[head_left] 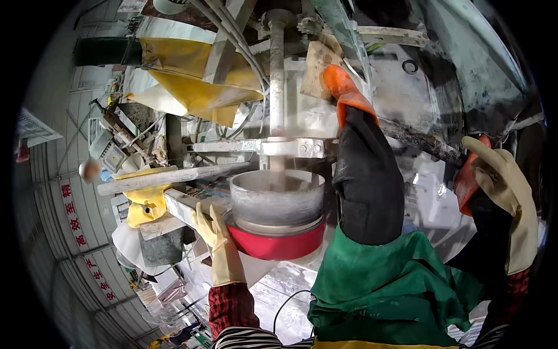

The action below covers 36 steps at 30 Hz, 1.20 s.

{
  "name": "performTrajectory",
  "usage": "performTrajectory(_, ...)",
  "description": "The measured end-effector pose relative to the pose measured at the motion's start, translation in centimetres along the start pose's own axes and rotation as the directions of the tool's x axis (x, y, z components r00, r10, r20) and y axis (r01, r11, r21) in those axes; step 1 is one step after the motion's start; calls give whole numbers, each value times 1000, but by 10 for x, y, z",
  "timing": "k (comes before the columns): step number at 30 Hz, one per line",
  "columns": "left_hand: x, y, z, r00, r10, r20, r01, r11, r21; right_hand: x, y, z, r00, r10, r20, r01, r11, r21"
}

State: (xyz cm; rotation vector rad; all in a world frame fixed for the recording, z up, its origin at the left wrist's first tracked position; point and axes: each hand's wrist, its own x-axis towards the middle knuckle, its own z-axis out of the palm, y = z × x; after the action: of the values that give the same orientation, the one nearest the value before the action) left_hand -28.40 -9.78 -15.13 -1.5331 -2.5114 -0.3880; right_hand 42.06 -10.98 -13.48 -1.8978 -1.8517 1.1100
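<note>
My left hand (pixel 219 244), in a cream rubber glove, has its fingers stretched out and apart beside a bright red ring (pixel 279 243). It holds nothing that I can see; whether it touches the ring, I cannot tell. Within the ring sits a grey metal drum (pixel 276 203) with an open top, and a pale upright shaft (pixel 278 81) runs down into it. On the far right my right hand (pixel 503 180), gloved alike, has its fingers apart beside an orange and black boot (pixel 467 180). Nothing shows in its grasp.
A second orange and black boot (pixel 369 174) reaches up beside the drum to a wooden board (pixel 318 70). A green apron (pixel 395 285) spreads below it. A metal crossbar (pixel 290 146) spans the shaft. Yellow sheeting (pixel 186 75) and a pale beam (pixel 174 177) lie to the left.
</note>
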Motion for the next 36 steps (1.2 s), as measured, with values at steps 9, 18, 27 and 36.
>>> performTrajectory(9,-6,12,-5,999,-19,40,19,1000,-15,-10,-8,0,996,87,-36,-89,993,-73)
performTrajectory(18,-15,21,-8,996,-55,63,61,993,-99,-10,-1,-1,995,94,-24,-96,992,-88)
performTrajectory(27,-22,28,-7,999,-27,20,27,1000,8,-9,-5,1,991,130,-12,-130,987,-99)
performTrajectory(36,-28,34,-7,999,-41,27,41,999,6,-8,-9,-2,997,77,-11,-78,996,-53)
